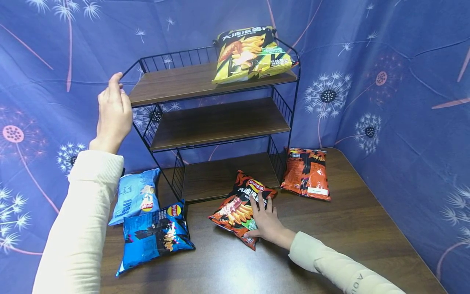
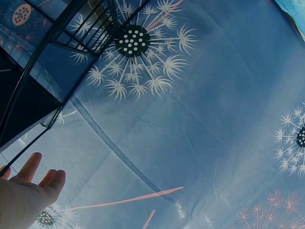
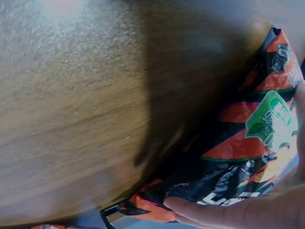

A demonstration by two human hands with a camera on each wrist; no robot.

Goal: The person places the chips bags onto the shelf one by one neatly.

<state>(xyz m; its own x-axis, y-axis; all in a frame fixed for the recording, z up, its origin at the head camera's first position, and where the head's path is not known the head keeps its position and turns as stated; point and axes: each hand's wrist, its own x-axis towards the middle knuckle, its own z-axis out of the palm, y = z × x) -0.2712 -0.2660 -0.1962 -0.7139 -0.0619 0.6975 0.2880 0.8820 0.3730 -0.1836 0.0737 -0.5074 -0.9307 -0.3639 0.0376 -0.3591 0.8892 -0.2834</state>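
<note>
My left hand [image 1: 114, 107] is at the upper left corner of a black wire rack with brown boards [image 1: 220, 124], its fingers against the frame. In the left wrist view, the loosely extended fingers [image 2: 29, 168] show beside a black rod. With fingers spread, my right hand [image 1: 269, 222] rests on an orange-and-black chip bag [image 1: 235, 206], thumb near its lower edge. That bag lies in front of the rack, its far end overlapping the bottom board. In the right wrist view, one straight finger [image 3: 209, 210] lies across the bag's printed face.
A yellow-and-black chip bag [image 1: 253, 55] leans on the rack's top board. Left of the rack lie a light blue bag [image 1: 136, 196] and a darker blue bag [image 1: 156, 234]. Another orange bag [image 1: 306, 173] lies at the right on the wooden table [image 1: 367, 228]. Blue dandelion-print cloth [image 1: 367, 81] hangs behind.
</note>
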